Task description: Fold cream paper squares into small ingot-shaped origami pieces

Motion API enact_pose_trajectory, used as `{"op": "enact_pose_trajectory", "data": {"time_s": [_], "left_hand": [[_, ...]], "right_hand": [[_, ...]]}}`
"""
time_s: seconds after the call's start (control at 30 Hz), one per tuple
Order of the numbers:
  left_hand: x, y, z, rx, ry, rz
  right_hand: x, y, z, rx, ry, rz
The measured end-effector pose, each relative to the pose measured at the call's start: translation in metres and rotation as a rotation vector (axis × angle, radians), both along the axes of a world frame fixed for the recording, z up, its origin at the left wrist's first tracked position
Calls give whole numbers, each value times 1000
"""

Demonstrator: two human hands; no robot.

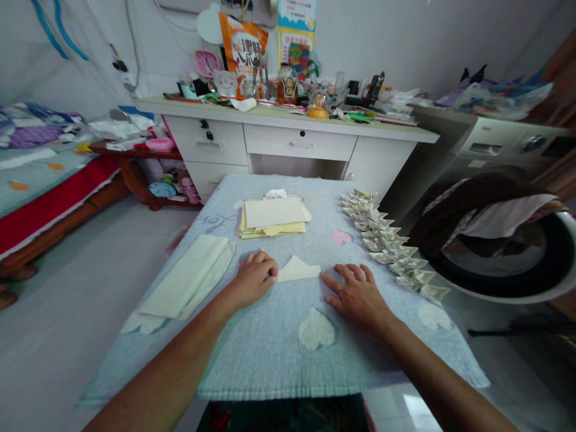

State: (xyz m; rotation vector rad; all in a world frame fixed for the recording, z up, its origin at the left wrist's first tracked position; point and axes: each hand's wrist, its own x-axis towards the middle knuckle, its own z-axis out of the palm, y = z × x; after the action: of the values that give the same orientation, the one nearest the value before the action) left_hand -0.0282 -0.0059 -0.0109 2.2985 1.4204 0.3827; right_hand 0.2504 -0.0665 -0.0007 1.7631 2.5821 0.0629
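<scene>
Glass jar, one, upright on the desk, brownish contents, lower part labelled. Orange bag, one, printed, standing behind the jar; contents hidden. Desk drawers, white, closed. Washing machine, one, round door swung open, dark and white cloth hanging over it. Low side table, lower shelf holding blue and pink soft items. Folded paper, one, pale, peaked at the top, flat on the blue cloth-covered table between the two hands, which are apart. Left hand: fingers curled, thumb side at the paper's left end; whether it pinches that corner cannot be told. Right hand: palm down, fingers spread, index fingertip at the right end. Both forearms reach in from the near edge, angled inward.
</scene>
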Motion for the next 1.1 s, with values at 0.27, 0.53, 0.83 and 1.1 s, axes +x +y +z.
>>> {"op": "enact_pose_trajectory", "data": {"time_s": [0.27, 0.53, 0.83, 1.1], "left_hand": [[4, -1, -3, 71, -82, -85], [10, -3, -3, 122, -116, -194], [22, -4, -3, 239, -129, -165], [20, -6, 6, 328, -255, -78]], "right_hand": [[-9, 19, 26, -11, 193, 62], [-40, 43, 19, -88, 175, 205], [-36, 50, 2, 50, 478, 221], [-32, 49, 0, 13, 974, 151]]}}
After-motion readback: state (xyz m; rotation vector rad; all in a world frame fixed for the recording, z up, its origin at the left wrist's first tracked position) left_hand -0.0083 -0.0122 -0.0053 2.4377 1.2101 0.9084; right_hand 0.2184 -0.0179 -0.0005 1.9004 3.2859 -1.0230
